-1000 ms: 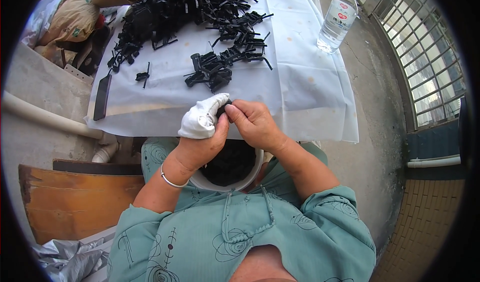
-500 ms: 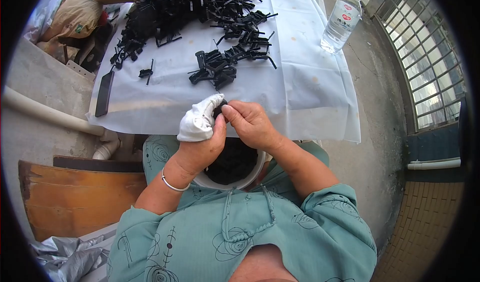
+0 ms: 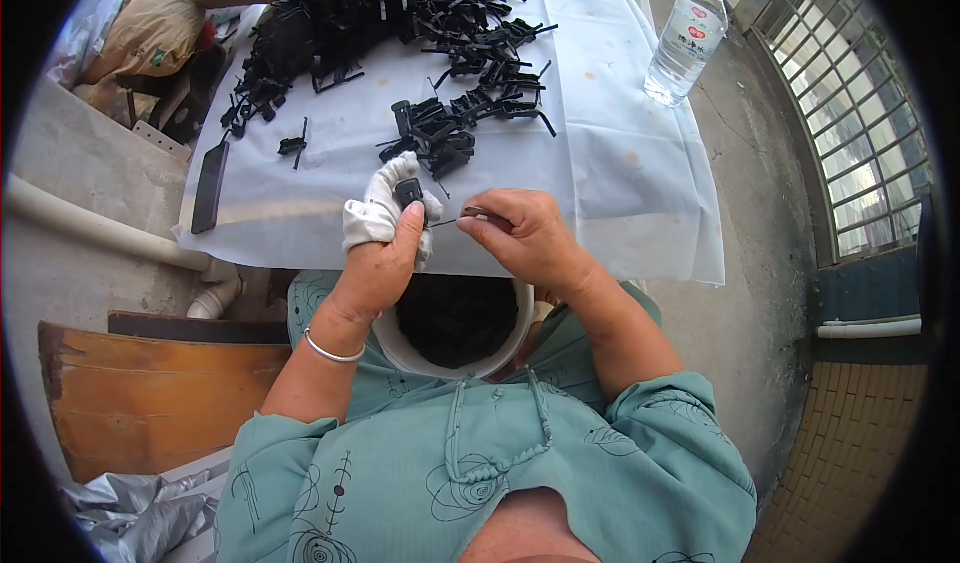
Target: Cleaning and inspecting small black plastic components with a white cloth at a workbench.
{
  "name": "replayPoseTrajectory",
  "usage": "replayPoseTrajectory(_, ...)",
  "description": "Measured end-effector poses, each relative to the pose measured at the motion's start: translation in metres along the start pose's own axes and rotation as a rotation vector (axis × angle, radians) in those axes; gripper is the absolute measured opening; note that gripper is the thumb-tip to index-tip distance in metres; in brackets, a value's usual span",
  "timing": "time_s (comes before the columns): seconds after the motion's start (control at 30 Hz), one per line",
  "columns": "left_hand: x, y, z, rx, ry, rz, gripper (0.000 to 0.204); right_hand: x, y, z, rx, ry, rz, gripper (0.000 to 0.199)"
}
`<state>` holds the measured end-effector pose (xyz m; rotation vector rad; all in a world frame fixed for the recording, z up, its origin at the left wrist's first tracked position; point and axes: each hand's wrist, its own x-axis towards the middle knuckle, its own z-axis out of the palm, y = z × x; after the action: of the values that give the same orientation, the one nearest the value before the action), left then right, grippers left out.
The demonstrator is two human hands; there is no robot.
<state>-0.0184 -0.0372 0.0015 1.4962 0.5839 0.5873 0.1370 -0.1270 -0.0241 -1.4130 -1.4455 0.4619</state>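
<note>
My left hand (image 3: 388, 221), in a white glove with the thumb bare, pinches a small black plastic part (image 3: 409, 194) against its fingers. Closed around a slim tool with a dark brownish handle (image 3: 488, 217) is my right hand (image 3: 530, 235). A thin, dark blade or spike points from the tool toward the black part; whether the tip touches it I cannot tell. Just beyond my hands lies a small cluster of similar black plastic parts (image 3: 440, 135). Below them, between my knees, stands a white bucket (image 3: 524, 335) filled with black pieces.
A large heap of black parts (image 3: 370, 13) covers the far side of the sheeted table (image 3: 640, 213). On its right edge stands a clear water bottle (image 3: 690, 38). A dark flat bar (image 3: 208, 187) lies at the left edge. Wooden boards (image 3: 160, 388) lean at lower left.
My hands have moved apart; the right has shifted right, uncovering the tool. My left hand has turned and moved slightly left, so the black part now shows. More of the bucket is visible.
</note>
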Motion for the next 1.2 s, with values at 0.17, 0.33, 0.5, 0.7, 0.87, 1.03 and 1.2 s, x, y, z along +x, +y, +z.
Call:
replayPoseTrajectory(0.17, -0.007, 0.009, 0.003, 0.067, -0.169, -0.045, 0.031, 0.002, -0.005, 0.006, 0.259, 0.092, 0.021, 0.012)
replayPoseTrajectory(0.33, -0.005, 0.001, 0.004, 0.120, -0.108, -0.027, 0.026, 0.001, -0.009, 0.003, 0.191, -0.031, 0.087, 0.019)
replayPoseTrajectory(0.5, -0.002, -0.001, 0.010, 0.437, -0.087, 0.241, 0.025, 0.002, -0.010, 0.009, 0.161, -0.076, 0.078, 0.020)
replayPoseTrajectory(0.7, -0.014, -0.002, 0.006, 0.566, -0.002, 0.316, 0.025, 0.002, -0.006, 0.026, 0.228, -0.047, 0.078, 0.022)
replayPoseTrajectory(0.87, -0.011, 0.014, -0.014, 0.887, -0.145, 0.390, 0.029, 0.011, -0.001, 0.008, -0.131, -0.063, 0.012, 0.020)
replayPoseTrajectory(1.03, -0.002, -0.005, -0.029, 0.630, 0.020, 0.155, 0.023, 0.016, 0.010, 0.022, -0.595, 0.148, -0.117, 0.015)
replayPoseTrajectory(1.2, 0.001, -0.005, -0.009, 0.362, 0.205, 0.253, 0.018, 0.007, -0.005, 0.013, -0.596, 0.127, -0.141, 0.013)
